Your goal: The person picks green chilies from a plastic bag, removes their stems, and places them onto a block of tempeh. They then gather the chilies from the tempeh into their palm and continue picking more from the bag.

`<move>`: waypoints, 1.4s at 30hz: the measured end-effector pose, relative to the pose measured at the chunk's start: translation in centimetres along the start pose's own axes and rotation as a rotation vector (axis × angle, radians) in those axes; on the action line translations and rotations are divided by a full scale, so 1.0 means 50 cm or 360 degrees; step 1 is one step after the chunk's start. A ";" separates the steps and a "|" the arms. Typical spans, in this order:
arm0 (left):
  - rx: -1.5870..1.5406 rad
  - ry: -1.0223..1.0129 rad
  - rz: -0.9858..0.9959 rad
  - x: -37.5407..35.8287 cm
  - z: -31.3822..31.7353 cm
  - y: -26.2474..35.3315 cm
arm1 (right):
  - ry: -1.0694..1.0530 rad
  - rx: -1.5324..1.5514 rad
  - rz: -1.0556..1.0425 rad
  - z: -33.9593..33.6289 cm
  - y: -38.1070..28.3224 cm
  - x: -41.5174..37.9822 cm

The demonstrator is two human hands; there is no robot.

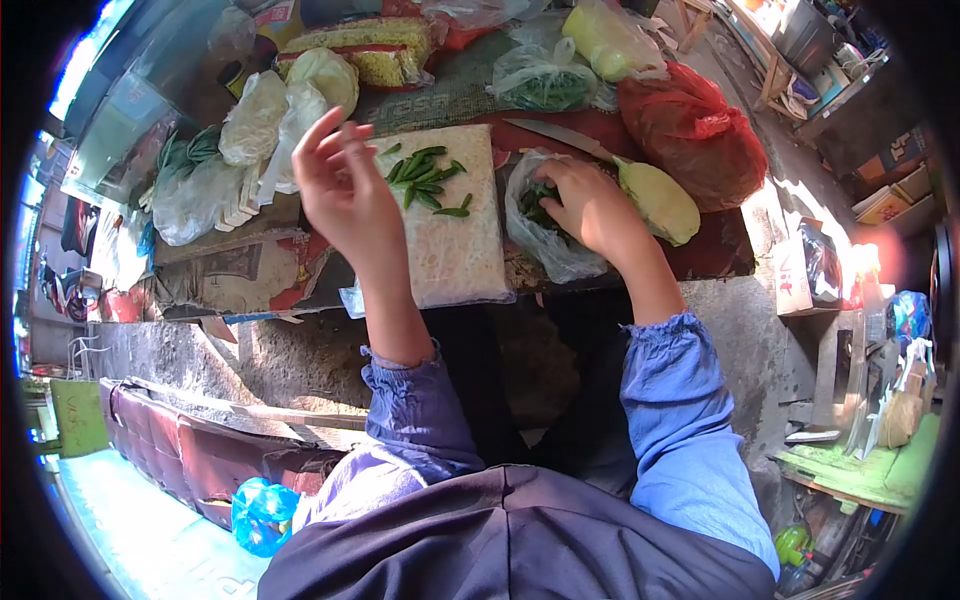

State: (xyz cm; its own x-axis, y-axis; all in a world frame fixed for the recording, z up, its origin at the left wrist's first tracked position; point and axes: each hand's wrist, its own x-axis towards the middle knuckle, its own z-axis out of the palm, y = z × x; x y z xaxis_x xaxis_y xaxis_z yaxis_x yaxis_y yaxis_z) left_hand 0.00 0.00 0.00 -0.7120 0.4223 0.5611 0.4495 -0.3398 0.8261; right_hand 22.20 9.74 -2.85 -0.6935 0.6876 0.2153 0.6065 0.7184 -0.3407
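Note:
My left hand (350, 190) is raised over the left side of a pale, plastic-covered board (455, 255), fingers apart and holding nothing visible. A loose heap of green chilies (425, 175) lies on the board, a few apart from the rest. My right hand (597, 205) reaches into a clear plastic bag (545, 245) at the board's right, its fingers curled around green chilies (535, 200) inside; the fingertips are partly hidden. Right of that hand lies a pale green gourd (660, 203), with a large knife (560, 137) touching its upper end.
A full red bag (695, 135) stands at the table's right. Behind are bagged greens (550, 82) and yellow packets (365, 55). Wrapped pale vegetables (255, 120) sit at the left. The table's front edge (230, 312) is close to my body.

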 end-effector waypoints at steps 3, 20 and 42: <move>-0.0269 0.0345 -0.0087 0.015 -0.013 0.014 | -0.0178 0.0141 0.0072 -0.004 -0.002 0.000; -0.0333 -0.0572 -0.0092 -0.001 -0.002 0.022 | 0.0055 0.0892 0.0075 -0.088 -0.029 -0.059; -0.0134 -0.1443 -0.0103 -0.080 0.083 0.035 | 0.0362 0.1276 0.0272 -0.092 -0.050 -0.063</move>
State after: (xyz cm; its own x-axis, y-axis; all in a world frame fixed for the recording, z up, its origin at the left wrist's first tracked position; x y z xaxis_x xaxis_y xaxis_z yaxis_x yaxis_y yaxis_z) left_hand 5.85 1.21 -0.57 -0.0218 0.9291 0.3692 0.3569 -0.3377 0.8709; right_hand 24.67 6.26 1.51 -0.4703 0.8460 0.2511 0.1777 0.3695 -0.9121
